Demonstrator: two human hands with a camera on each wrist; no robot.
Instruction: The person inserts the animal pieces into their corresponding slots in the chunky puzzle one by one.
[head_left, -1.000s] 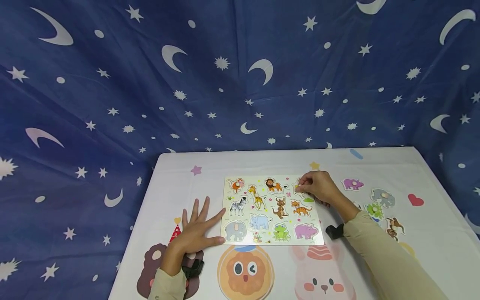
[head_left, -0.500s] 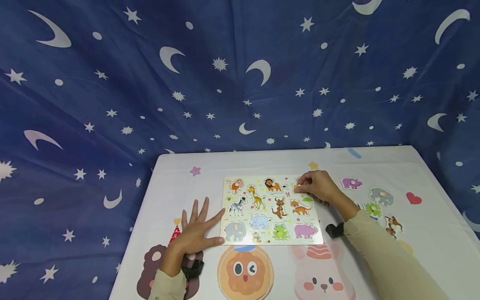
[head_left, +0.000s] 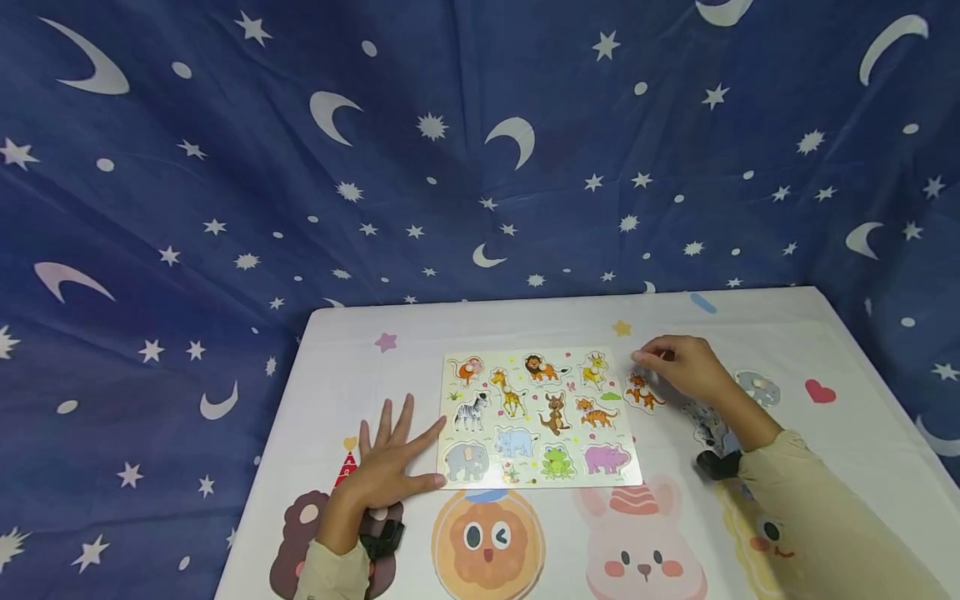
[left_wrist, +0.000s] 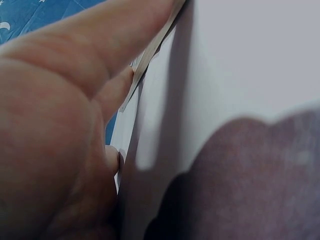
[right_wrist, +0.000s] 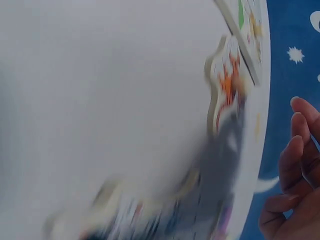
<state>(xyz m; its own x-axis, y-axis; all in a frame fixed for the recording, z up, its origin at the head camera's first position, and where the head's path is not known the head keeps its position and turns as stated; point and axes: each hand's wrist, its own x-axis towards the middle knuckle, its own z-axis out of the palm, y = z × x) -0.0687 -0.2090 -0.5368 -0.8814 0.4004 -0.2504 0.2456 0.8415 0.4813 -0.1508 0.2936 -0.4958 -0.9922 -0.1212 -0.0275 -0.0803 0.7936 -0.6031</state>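
A cream animal puzzle board [head_left: 626,446] lies on the table. My left hand [head_left: 393,467] is spread beside its left side, thumb and index fingertips at the edge; the left wrist view shows the palm and the board's side [left_wrist: 145,65] close by. My right hand [head_left: 686,365] is off the board's upper right corner, over the table, its fingers loosely bent with nothing between them. Just below its fingertips lies a loose tiger piece [head_left: 642,392], also seen in the right wrist view. The goat piece [head_left: 594,371] sits in the board's upper right slot. Knobbed monkey, lion and giraffe pieces also sit in the board.
A zebra piece [head_left: 707,427] lies partly under the right forearm, and an elephant piece [head_left: 757,387] farther right. The right arm hides the other loose pieces there. The white tablecloth [head_left: 517,325] has printed cartoon figures. A blue star curtain [head_left: 420,167] hangs behind.
My right hand has let go of the goat piece in its slot and moved right, off the board, uncovering the loose tiger piece. The left hand has stayed at the board's left edge.
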